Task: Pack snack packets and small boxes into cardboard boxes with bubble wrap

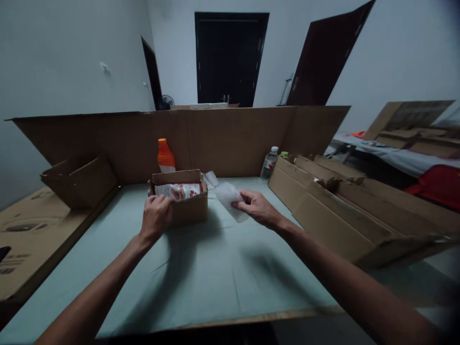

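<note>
A small cardboard box [189,209] stands on the pale green tabletop, holding a white and red printed packet [179,191]. My left hand [156,214] is closed over the box's near left rim. To the right of the box, my right hand [259,206] pinches a crumpled piece of clear bubble wrap [230,197] above the table. Another bit of clear plastic [211,179] lies just behind the box's right side. Behind the box rises an orange bottle [166,156] with an orange cap.
A tall cardboard panel [230,139] closes off the table's back. At right, long cardboard boxes [330,211] stand by a clear water bottle [269,164] and a green cap [284,155]. An open carton [81,182] rests at left on a larger printed carton [32,230].
</note>
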### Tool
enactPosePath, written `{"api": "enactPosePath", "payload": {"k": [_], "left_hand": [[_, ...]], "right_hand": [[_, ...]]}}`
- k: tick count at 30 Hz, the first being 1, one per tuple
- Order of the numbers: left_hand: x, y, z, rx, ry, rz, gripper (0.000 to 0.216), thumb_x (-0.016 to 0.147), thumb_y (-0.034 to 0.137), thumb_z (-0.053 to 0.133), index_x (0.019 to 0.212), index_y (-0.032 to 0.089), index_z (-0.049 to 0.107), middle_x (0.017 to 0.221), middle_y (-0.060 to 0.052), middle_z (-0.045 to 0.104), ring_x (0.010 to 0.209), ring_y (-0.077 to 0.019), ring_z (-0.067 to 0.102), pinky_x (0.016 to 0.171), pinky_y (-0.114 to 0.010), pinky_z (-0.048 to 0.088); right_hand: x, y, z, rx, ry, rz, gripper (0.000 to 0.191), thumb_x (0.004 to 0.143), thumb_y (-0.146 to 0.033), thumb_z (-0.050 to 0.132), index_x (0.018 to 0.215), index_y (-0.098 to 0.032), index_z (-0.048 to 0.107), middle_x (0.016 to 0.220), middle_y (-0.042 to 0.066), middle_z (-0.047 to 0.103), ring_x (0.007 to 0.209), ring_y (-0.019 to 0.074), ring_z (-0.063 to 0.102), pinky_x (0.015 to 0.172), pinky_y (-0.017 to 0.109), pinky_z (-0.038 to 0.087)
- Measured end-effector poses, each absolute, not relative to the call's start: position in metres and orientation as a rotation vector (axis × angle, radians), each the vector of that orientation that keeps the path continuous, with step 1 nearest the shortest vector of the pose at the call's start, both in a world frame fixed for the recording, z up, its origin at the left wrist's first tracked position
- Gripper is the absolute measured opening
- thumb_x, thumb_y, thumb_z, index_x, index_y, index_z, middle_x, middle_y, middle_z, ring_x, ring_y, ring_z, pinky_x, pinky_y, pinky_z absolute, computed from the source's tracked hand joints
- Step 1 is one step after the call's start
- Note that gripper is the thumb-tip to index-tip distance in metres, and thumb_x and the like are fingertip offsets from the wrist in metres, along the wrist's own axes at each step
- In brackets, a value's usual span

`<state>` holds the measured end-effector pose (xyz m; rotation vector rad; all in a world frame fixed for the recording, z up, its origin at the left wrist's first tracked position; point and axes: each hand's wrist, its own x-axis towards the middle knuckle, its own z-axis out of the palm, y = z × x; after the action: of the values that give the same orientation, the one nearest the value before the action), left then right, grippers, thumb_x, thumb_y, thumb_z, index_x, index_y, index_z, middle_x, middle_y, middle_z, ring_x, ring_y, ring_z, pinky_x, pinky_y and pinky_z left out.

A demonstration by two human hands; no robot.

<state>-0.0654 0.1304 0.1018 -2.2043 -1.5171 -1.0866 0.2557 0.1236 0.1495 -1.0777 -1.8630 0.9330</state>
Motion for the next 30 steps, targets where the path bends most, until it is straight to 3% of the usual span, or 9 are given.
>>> {"api": "enactPosePath", "payload": {"k": [6,11,14,17,21,27,30], "left_hand": [[-0.069,0.115,0.076,-2.191,-1.321,-1.094,0.023,0.096,0.018,0.046,0.096,0.022,0.069,0.093,-0.007,0.074,0.083,-0.0213,0.065,0.097,-0.042,0.042],[-0.074,0.120,0.077,-2.180,-1.162,-1.076,0.019,0.095,0.012,0.050,0.099,0.021,0.066,0.094,-0.006,0.074,0.083,-0.0203,0.065,0.094,-0.040,0.043],[-0.077,0.124,0.080,-2.179,-1.147,-1.048,0.021,0.095,0.010,0.048,0.101,0.020,0.065,0.093,-0.007,0.073,0.083,-0.0209,0.064,0.095,-0.042,0.043],[-0.077,0.129,0.082,-2.166,-1.157,-1.046,0.023,0.094,0.010,0.047,0.103,0.020,0.066,0.094,-0.008,0.074,0.082,-0.0216,0.063,0.094,-0.043,0.043],[-0.074,0.135,0.084,-2.160,-1.158,-1.083,0.022,0.094,0.010,0.049,0.103,0.019,0.067,0.091,-0.007,0.073,0.079,-0.0212,0.063,0.093,-0.042,0.043],[-0.071,0.137,0.082,-2.170,-1.161,-1.076,0.021,0.094,0.013,0.050,0.103,0.022,0.067,0.091,-0.006,0.073,0.080,-0.0210,0.064,0.095,-0.043,0.043],[-0.074,0.134,0.084,-2.122,-1.187,-1.110,0.022,0.093,0.016,0.053,0.110,0.024,0.064,0.099,-0.008,0.072,0.097,-0.0255,0.065,0.099,-0.047,0.042]], "right_hand": [[0.188,0.199,0.205,-0.934,-2.150,0.509,0.020,0.081,-0.024,0.061,0.096,-0.015,0.070,0.085,0.001,0.067,0.077,0.0163,0.058,0.067,0.024,0.039],[0.100,0.242,0.183,-1.108,-2.836,0.226,0.026,0.076,-0.016,0.067,0.100,-0.021,0.074,0.083,0.003,0.073,0.078,0.0217,0.065,0.067,0.027,0.040],[0.076,0.249,0.162,-1.107,-2.995,0.217,0.034,0.067,-0.010,0.072,0.099,-0.022,0.075,0.082,0.005,0.075,0.076,0.0239,0.068,0.066,0.028,0.042],[0.076,0.255,0.155,-1.147,-3.002,0.148,0.032,0.076,-0.011,0.066,0.107,-0.017,0.074,0.098,0.013,0.076,0.091,0.0278,0.070,0.073,0.031,0.047],[0.085,0.263,0.157,-1.212,-2.987,0.083,0.021,0.082,-0.017,0.066,0.099,-0.009,0.075,0.105,0.022,0.074,0.103,0.0354,0.069,0.081,0.037,0.049],[0.056,0.263,0.146,-1.108,-3.023,0.163,0.021,0.076,-0.008,0.070,0.095,-0.014,0.075,0.097,0.015,0.077,0.094,0.0307,0.072,0.077,0.034,0.050],[0.057,0.266,0.154,-1.068,-2.989,0.239,0.023,0.072,-0.013,0.077,0.095,-0.016,0.074,0.094,0.011,0.078,0.091,0.0286,0.072,0.076,0.032,0.050]]}}
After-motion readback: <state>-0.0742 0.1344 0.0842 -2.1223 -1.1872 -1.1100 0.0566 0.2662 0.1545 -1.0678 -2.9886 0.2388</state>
